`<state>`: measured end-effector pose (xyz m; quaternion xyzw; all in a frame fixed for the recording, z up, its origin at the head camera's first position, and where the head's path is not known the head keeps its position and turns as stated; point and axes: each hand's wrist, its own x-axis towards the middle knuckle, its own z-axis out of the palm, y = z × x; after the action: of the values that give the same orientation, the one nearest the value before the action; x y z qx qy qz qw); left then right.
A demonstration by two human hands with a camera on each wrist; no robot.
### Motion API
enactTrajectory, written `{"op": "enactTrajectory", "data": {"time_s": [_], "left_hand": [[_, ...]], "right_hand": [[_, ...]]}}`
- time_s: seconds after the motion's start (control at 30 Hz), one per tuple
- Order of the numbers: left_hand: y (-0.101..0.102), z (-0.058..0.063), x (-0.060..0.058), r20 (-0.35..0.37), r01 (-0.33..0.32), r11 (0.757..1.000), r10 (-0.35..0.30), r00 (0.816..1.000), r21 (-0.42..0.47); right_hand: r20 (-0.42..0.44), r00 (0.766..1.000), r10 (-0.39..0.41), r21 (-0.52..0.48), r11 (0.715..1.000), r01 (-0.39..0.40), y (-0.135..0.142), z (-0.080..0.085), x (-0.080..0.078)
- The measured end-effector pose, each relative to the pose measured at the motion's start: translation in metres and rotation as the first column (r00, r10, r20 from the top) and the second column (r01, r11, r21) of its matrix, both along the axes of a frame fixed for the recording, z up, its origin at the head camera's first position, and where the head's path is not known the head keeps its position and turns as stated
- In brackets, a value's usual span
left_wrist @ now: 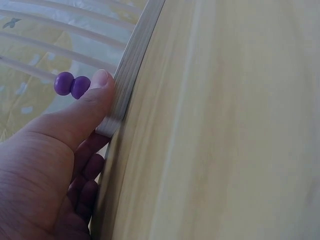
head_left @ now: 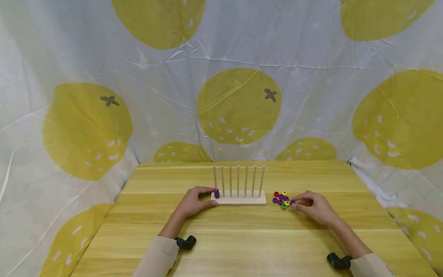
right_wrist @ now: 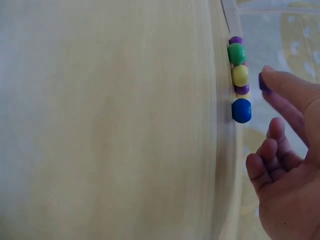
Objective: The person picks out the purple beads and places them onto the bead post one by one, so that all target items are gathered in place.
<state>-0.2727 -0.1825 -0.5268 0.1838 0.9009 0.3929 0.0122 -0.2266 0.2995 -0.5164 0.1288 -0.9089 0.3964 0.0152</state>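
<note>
A pale wooden peg rack (head_left: 238, 201) with several upright pegs stands on the table. Two purple beads (head_left: 216, 193) are stacked on its leftmost peg, and they also show beside the thumb in the left wrist view. My left hand (head_left: 194, 201) grips the left end of the base, thumb along the front and index finger at the back. To the right of the rack, my right hand (head_left: 316, 207) pinches a purple bead (right_wrist: 263, 82) between thumb and index finger; its other fingers are loosely curled. That bead is held just above the loose ones in the right wrist view.
Loose beads lie right of the rack: a red bead (head_left: 276, 194), a green bead (head_left: 283, 206), yellow and several purple ones. A blue bead (right_wrist: 241, 110) shows only in the right wrist view. Behind the wooden table (head_left: 242, 246) hangs a lemon-print cloth (head_left: 308, 107).
</note>
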Motion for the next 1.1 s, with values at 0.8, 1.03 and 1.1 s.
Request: {"op": "enactTrajectory", "data": {"time_s": [0.8,1.03,1.1], "left_hand": [[0.0,0.002,0.002,0.012,-0.005,1.0,0.005,1.0,-0.002],[0.0,0.001,-0.001,0.007,-0.014,1.0,0.014,1.0,-0.009],[0.0,0.001,-0.001,0.011,-0.016,1.0,0.016,1.0,-0.008]], "right_hand": [[-0.095,0.991,0.09,0.032,0.996,-0.087,-0.021,0.072,-0.02],[-0.101,0.99,0.098,0.018,0.995,-0.097,-0.028,0.095,-0.028],[-0.102,0.99,0.098,0.013,0.995,-0.098,-0.031,0.1,-0.031]]}}
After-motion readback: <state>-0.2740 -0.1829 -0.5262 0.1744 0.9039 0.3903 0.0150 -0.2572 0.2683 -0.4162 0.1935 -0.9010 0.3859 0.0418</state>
